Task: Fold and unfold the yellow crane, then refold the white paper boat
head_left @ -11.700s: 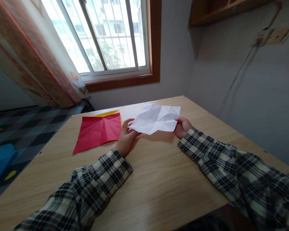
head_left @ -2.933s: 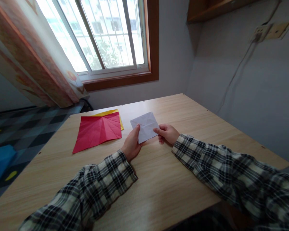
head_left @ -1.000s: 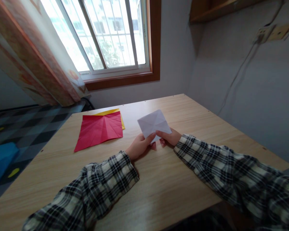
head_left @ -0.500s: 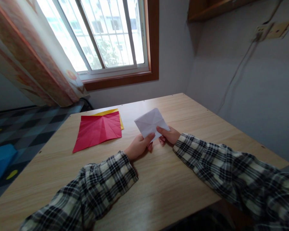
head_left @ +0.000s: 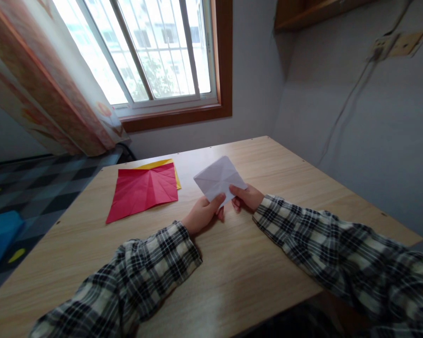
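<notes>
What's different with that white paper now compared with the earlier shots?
The white paper, earlier a wide creased sheet held open at both sides, is now folded into a small square turned on its point. The left hand and right hand have moved close together and pinch its near corner. The red sheet, the yellow sheet under it and the table are as before.

White paper [head_left: 218,180], red sheet [head_left: 144,190], plaid sleeves [head_left: 155,267].

Left hand [head_left: 200,217] and right hand [head_left: 246,197] close together, fingers pinched, plaid-sleeved forearms converging forward
</notes>
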`<state>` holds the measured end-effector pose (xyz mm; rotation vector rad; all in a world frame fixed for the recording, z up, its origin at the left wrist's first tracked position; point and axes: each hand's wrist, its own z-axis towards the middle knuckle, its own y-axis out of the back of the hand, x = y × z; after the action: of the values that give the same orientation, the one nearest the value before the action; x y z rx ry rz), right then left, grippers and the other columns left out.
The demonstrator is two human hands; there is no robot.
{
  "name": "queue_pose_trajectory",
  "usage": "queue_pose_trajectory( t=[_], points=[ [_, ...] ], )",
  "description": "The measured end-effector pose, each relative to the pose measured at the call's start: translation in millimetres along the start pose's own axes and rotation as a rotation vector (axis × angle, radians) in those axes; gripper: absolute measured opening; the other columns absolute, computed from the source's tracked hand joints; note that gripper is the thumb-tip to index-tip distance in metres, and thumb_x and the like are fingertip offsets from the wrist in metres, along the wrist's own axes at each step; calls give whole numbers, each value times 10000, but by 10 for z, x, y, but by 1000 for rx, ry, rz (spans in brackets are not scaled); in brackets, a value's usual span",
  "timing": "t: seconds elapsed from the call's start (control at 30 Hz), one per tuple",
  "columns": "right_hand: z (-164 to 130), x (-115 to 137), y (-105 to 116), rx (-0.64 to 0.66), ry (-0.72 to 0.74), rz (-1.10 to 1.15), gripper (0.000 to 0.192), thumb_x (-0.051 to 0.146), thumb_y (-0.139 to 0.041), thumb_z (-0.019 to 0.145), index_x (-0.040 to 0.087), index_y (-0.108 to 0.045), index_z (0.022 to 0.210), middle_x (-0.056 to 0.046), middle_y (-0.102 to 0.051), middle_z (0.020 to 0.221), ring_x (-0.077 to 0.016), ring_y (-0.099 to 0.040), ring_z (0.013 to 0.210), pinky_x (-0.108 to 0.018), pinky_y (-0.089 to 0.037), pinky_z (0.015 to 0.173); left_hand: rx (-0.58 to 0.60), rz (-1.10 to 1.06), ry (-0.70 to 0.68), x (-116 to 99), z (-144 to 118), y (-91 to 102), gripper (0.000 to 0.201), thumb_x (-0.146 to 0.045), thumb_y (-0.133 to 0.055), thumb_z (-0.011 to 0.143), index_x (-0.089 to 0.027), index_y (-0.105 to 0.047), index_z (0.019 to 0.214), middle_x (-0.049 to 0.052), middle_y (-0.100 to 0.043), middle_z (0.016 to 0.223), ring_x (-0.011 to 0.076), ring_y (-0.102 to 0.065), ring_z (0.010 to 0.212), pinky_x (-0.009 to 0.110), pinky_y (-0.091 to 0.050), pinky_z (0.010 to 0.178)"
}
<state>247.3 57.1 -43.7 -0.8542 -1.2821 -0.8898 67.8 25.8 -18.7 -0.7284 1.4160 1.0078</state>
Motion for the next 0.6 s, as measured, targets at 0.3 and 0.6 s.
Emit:
queue_pose_trajectory(
  t=[0.3,0.6],
  points=[
    [2,-4,10,48,-30,-38,663,806,-596,686,187,-494,470,22,-489,401,-102,-499,398,-236,-430,437,41,-117,10,-31,-2,16,424,-554,-696,779,-143,-603,728,11,-561,617,129,-537,561,279,-492,573],
    [-25,65,53,176,-53,66,599,737,-667,692,189,-491,524,61,-427,383,-96,-469,369,-218,-422,372,-87,-431,18,3,59,-7,470,-615,-602,823,-169,-526,698,-31,-465,514,89,-425,440,214,-369,411]
  ],
)
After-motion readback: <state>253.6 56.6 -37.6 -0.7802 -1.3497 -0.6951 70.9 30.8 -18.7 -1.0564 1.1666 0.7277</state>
